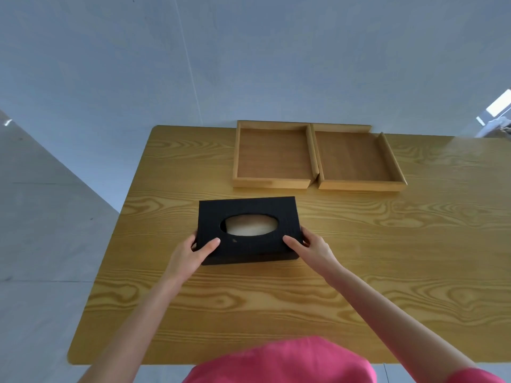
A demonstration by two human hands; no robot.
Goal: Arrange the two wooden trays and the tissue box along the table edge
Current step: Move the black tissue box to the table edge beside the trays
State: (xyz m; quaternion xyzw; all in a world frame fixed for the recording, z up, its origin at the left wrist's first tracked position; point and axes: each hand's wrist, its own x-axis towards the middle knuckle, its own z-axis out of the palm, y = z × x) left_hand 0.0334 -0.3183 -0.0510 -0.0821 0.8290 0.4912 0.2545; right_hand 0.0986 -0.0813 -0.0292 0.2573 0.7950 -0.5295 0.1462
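A black tissue box (249,210) with an oval opening showing white tissue sits near the middle of the wooden table (359,258). My left hand (195,251) grips its near left corner, thumb on top. My right hand (309,248) grips its near right corner the same way. Two shallow wooden trays lie side by side at the table's far edge: the left tray (272,157) and the right tray (356,161), their inner walls touching. Both trays hold nothing.
The table's left edge runs diagonally beside a grey floor (41,217). A pale wall stands behind the far edge. A white object (495,123) shows at the far right. My pink top (276,363) fills the bottom of the view.
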